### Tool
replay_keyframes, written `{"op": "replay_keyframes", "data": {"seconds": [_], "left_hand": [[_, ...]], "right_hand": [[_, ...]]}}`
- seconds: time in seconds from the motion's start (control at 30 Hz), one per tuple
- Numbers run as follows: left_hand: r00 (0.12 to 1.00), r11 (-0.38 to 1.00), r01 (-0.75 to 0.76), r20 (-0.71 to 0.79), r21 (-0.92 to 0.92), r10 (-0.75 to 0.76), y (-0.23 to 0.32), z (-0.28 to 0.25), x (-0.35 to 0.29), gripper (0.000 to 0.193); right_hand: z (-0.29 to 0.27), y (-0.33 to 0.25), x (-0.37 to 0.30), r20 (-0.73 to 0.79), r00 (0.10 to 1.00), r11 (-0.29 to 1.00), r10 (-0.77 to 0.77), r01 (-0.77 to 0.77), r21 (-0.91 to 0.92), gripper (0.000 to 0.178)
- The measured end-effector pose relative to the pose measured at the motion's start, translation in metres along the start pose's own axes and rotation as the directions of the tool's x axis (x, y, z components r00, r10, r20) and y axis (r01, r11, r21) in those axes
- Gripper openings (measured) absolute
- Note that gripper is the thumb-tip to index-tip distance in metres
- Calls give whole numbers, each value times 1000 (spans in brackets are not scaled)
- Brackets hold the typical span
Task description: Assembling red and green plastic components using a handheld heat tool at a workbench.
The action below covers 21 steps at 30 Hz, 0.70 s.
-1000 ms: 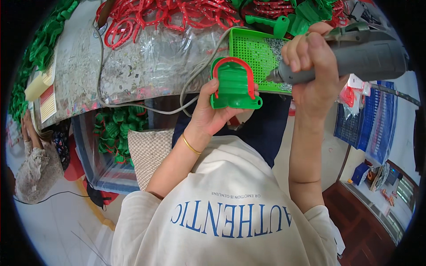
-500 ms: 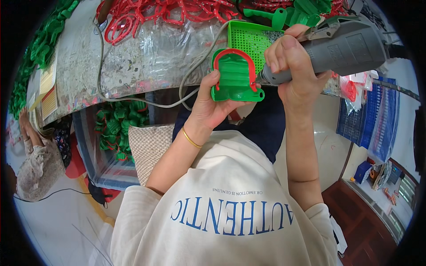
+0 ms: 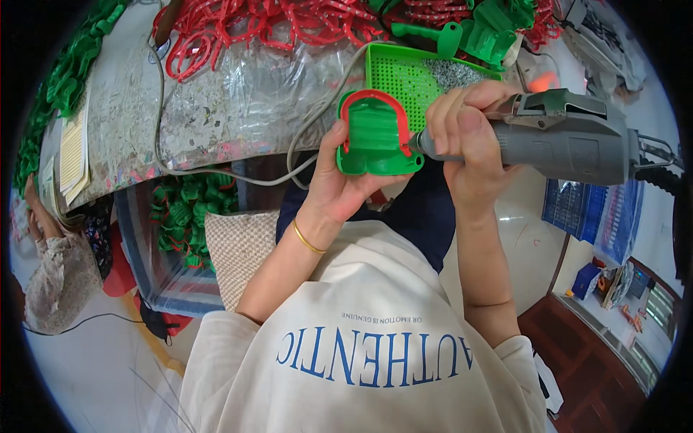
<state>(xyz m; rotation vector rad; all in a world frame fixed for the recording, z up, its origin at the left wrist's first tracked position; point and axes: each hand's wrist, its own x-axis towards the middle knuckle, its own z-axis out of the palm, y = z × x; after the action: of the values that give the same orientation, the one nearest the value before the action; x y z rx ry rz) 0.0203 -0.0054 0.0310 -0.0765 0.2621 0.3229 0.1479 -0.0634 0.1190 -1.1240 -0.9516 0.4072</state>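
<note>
My left hand [image 3: 336,189] grips a green plastic shell [image 3: 375,137] by its left side and lower edge. A red plastic arch [image 3: 372,94] lies along the shell's inner rim. My right hand [image 3: 471,141] is wrapped round a grey electric screwdriver [image 3: 563,146], held almost level. The tool's nose meets the right end of the arch, beside the shell's right edge. Its bit tip is too small to make out. Beyond the hands sits a light green perforated basket [image 3: 398,83] with small silvery screws [image 3: 449,73] at its right side.
Red plastic strips [image 3: 274,22] heap along the worktable's [image 3: 216,115] far side. Other green parts [image 3: 487,42] lie behind the basket. A grey cable [image 3: 160,108] loops across the table. Below left, a crate [image 3: 141,245] holds green-and-red pieces. Another person's sleeve [image 3: 65,270] shows far left.
The screwdriver has come down and levelled out, its nose now against the arch's right end. The shell has shifted slightly left and nearer to me, still in my left hand.
</note>
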Motion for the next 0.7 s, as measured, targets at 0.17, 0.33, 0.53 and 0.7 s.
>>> {"op": "replay_keyframes", "data": {"seconds": [0.17, 0.33, 0.53, 0.7], "left_hand": [[999, 993, -14, 46, 121, 9, 0, 13, -2, 61], [999, 996, 18, 27, 86, -21, 1, -4, -3, 63], [999, 1000, 23, 29, 12, -23, 2, -6, 0, 65], [1000, 1000, 19, 15, -25, -18, 2, -9, 2, 66]], "right_hand": [[-6, -13, 21, -21, 998, 982, 58, -54, 182, 13], [-14, 13, 47, -174, 985, 999, 7, 0, 41, 15], [-23, 72, 47, -228, 974, 1000, 18, -23, -18, 12], [-24, 90, 46, -247, 967, 997, 66, -75, -29, 10]]}}
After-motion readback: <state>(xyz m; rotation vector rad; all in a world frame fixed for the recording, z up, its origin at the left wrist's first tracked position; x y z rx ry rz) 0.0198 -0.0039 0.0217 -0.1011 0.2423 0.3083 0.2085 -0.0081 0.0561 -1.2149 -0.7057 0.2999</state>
